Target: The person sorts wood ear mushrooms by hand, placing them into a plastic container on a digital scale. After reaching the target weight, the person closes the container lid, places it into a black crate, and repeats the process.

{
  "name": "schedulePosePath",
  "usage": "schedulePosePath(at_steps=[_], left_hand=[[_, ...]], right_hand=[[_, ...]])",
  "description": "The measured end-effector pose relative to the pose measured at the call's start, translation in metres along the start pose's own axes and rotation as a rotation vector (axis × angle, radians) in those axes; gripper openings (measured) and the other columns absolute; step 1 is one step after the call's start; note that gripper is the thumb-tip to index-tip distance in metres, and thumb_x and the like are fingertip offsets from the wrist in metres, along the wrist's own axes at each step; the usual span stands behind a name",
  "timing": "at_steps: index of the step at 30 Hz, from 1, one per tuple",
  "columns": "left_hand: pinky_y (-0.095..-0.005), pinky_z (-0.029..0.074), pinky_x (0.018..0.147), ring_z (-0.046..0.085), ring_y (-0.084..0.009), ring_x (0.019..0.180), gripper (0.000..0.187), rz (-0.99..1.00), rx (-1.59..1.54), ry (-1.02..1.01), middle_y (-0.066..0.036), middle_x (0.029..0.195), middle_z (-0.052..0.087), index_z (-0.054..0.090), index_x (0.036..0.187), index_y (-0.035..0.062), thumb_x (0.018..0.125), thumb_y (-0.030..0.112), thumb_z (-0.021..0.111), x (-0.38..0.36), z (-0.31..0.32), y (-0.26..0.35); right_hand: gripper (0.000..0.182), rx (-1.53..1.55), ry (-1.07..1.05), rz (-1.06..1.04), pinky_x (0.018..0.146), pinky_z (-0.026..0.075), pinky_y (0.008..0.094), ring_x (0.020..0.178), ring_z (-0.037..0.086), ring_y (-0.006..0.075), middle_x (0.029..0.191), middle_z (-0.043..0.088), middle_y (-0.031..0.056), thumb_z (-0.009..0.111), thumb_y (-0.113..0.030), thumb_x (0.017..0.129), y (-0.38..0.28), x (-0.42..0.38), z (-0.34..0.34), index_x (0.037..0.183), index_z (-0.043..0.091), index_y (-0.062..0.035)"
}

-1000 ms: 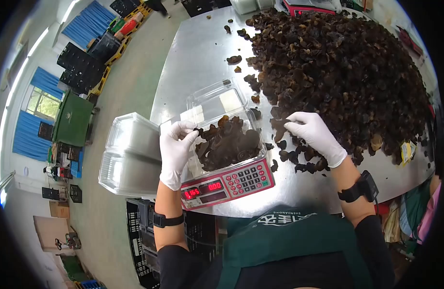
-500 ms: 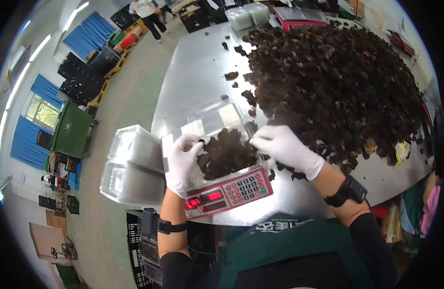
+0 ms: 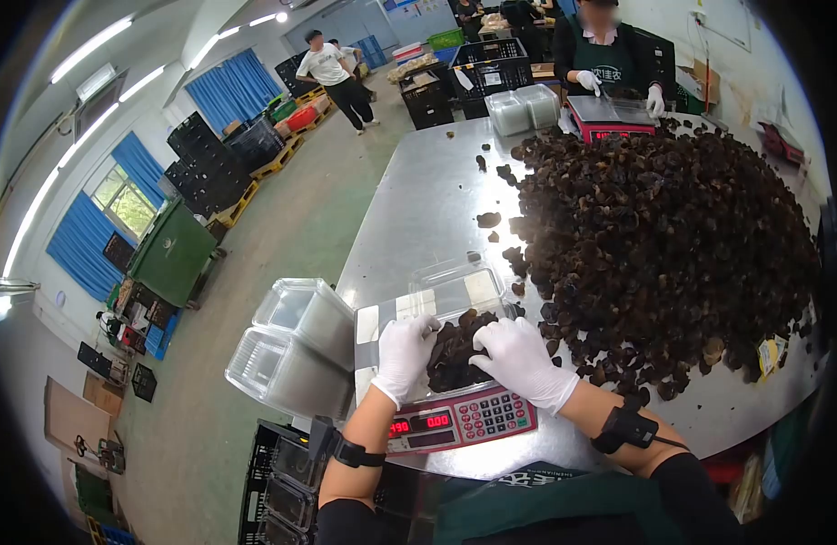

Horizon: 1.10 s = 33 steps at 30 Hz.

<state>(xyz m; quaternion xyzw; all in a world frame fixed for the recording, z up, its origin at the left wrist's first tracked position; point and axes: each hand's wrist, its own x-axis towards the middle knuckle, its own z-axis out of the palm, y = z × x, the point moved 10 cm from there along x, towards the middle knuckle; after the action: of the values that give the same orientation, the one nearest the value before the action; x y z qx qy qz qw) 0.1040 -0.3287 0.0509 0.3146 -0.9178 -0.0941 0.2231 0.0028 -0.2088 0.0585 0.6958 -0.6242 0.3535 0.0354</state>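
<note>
Nearest the camera, a scale (image 3: 461, 422) with a red face, lit red digits and a keypad is seen at the near edge of the steel worktop (image 3: 427, 204). On it sits a clear plastic box (image 3: 436, 341), its long axis running left to right across the scale and its hinged lid (image 3: 459, 289) laid open toward the far side. The box is filled with dark, wrinkled dried mushrooms (image 3: 455, 350).

Both hands are gloved in white. The left hand (image 3: 405, 356) is set at the left end of the box, fingers curled over the rim; whether anything is pinched in its grip cannot be told. The right hand (image 3: 520, 361) is laid palm down on the right end of the box, fingers spread loosely over the mushrooms, with nothing seen to be gripped. A black band is worn on each wrist.

Just left of the scale, stacks of empty clear boxes (image 3: 296, 350) are kept, overhanging black crates below.

Beyond the right hand, a broad heap of mushrooms (image 3: 663, 245) covers the right half of the worktop, with loose pieces scattered on the bare metal. At the far end, a second scale (image 3: 609, 123) is tended by another person's gloved hands (image 3: 589, 82), beside more clear boxes (image 3: 523, 107).
</note>
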Motion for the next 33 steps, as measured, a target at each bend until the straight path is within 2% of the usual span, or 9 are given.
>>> schedulePosePath(at_steps=[8,11,13,16,20,26,30,32,33], left_hand=[[-0.0435,0.051,0.074,0.064,-0.0374,0.083,0.02,-0.09,-0.156,0.032,-0.019,0.084,0.065,0.074,0.089,0.0027,0.09,0.022,0.066,-0.001,-0.022,-0.005],[-0.0382,0.051,0.07,0.065,-0.0306,0.076,0.023,-0.103,-0.197,0.143,-0.019,0.084,0.065,0.07,0.095,-0.0011,0.09,0.021,0.067,0.0,-0.052,-0.03],[-0.033,0.052,0.074,0.068,-0.0234,0.08,0.027,-0.174,-0.355,0.222,-0.017,0.087,0.068,0.071,0.1,-0.0014,0.09,0.024,0.069,-0.001,-0.071,-0.051],[-0.0297,0.053,0.079,0.07,-0.0181,0.086,0.031,-0.307,-0.314,0.147,-0.014,0.092,0.073,0.072,0.106,-0.0011,0.093,0.026,0.067,0.001,-0.085,-0.077],[-0.0295,0.053,0.079,0.069,-0.0182,0.085,0.032,-0.37,-0.303,0.078,-0.013,0.092,0.074,0.072,0.108,0.0004,0.093,0.027,0.065,0.01,-0.079,-0.092],[-0.0344,0.053,0.087,0.07,-0.0278,0.096,0.038,-0.346,-0.274,-0.059,-0.016,0.102,0.074,0.071,0.11,0.0021,0.093,0.034,0.062,0.034,-0.043,-0.09],[-0.0327,0.053,0.081,0.07,-0.0213,0.089,0.045,-0.313,-0.103,-0.123,-0.014,0.094,0.073,0.068,0.119,0.0021,0.093,0.038,0.063,0.056,-0.012,-0.09],[-0.0418,0.048,0.101,0.064,-0.035,0.117,0.058,-0.471,0.14,-0.282,-0.019,0.121,0.069,0.06,0.131,0.0077,0.09,0.049,0.057,0.058,0.011,-0.105],[-0.0418,0.048,0.101,0.064,-0.035,0.117,0.058,-0.445,0.137,-0.274,-0.019,0.121,0.069,0.06,0.131,0.0077,0.09,0.049,0.057,0.063,0.017,-0.101]], right_hand=[[0.011,-0.219,0.056,-0.191,0.073,0.044,0.0374,0.082,0.059,0.0224,0.081,0.058,0.0033,0.069,-0.024,0.084,-0.018,-0.01,-0.01,0.085,0.068,-0.0129],[0.016,0.082,0.174,-0.024,0.076,0.051,0.0394,0.082,0.063,0.0289,0.09,0.065,0.0094,0.073,-0.009,0.079,-0.002,-0.015,-0.053,0.095,0.071,-0.008],[0.017,0.268,0.244,0.197,0.073,0.051,0.0346,0.078,0.062,0.0255,0.09,0.064,0.0095,0.071,-0.004,0.083,0.028,-0.033,-0.067,0.099,0.071,-0.0055],[0.018,0.305,0.206,0.467,0.07,0.045,0.0244,0.073,0.053,0.0094,0.085,0.058,0.0015,0.066,-0.002,0.09,0.068,-0.063,-0.074,0.107,0.071,-0.0054],[0.021,0.401,0.159,0.667,0.071,0.043,0.0218,0.075,0.05,0.0059,0.089,0.059,-0.0006,0.06,-0.003,0.094,0.1,-0.094,-0.062,0.112,0.071,-0.0032],[0.019,0.52,0.02,0.721,0.072,0.048,0.0241,0.079,0.06,0.0074,0.094,0.065,0.0028,0.059,-0.004,0.093,0.097,-0.104,-0.041,0.109,0.07,-0.0021],[0.017,0.52,-0.026,0.664,0.075,0.053,0.029,0.08,0.068,0.0174,0.093,0.071,0.0109,0.061,-0.008,0.094,0.095,-0.102,-0.031,0.105,0.07,-0.0011],[0.017,0.515,-0.034,0.638,0.075,0.053,0.0299,0.08,0.069,0.0189,0.091,0.071,0.0123,0.063,-0.012,0.093,0.093,-0.099,-0.028,0.105,0.07,-0.0009],[0.018,0.491,-0.044,0.631,0.075,0.053,0.0302,0.08,0.069,0.0191,0.09,0.071,0.0128,0.063,-0.014,0.093,0.09,-0.095,-0.028,0.104,0.07,-0.0006]])
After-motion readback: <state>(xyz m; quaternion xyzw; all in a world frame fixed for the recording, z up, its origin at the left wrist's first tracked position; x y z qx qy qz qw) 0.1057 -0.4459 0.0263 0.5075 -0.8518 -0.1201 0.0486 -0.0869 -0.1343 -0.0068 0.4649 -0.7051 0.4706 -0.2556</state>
